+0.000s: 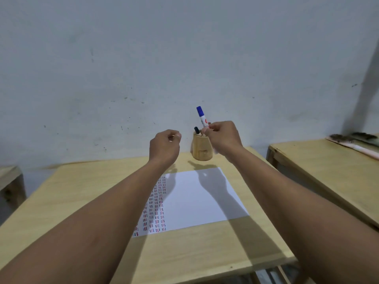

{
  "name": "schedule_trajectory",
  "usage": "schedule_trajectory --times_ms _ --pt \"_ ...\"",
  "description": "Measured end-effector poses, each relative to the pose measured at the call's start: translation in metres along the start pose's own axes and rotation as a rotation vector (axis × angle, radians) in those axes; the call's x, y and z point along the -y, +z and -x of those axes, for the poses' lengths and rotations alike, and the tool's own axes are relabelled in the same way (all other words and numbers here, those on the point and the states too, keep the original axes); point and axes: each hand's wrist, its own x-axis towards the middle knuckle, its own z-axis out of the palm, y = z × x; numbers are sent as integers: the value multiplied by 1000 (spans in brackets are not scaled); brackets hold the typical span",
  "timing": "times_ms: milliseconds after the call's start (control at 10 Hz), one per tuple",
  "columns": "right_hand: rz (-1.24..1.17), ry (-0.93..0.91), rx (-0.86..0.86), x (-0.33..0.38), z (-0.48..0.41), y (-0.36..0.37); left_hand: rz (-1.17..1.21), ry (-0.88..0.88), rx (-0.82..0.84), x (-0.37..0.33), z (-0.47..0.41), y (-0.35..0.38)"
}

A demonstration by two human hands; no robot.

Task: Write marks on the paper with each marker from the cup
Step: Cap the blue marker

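The right hand (222, 136) pinches a blue-capped marker (202, 116), cap up, just above the wooden cup (202, 149). The left hand (165, 147) hangs just left of the cup, loosely curled and empty. A black-capped marker (197, 130) stands in the cup. Beneath both hands the paper (196, 199) lies on the counter (71, 193); the left forearm hides part of its red and dark marks.

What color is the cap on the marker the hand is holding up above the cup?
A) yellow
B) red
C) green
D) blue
D: the marker pinched in the right hand over the wooden cup has a blue cap pointing up, with a white barrel below it.
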Motion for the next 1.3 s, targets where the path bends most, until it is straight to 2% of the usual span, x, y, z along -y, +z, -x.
schedule_trajectory --times_ms 300,400,500,700,900,1000,1300 --pt "-4 -56 -92 -7 -62 0 -154 -29 195 26 -44 77" --pt "34 -89 -139 -17 -78 0 -147 -45 209 36 -51 100" --pt "61 -110 -136 -25 -90 2 -82 -29 186 42 -59 114" --pt "128 -27 -42 -41 -101 14 91 13 153 54 -65 125" --pt "278 55 42 -57 -99 23 105 37 141 61 -69 124" --pt "261 96 74 -60 -97 23 112 32 150 62 -70 125" --pt "157 52 46 -56 -87 22 42 9 158 55 -67 121"
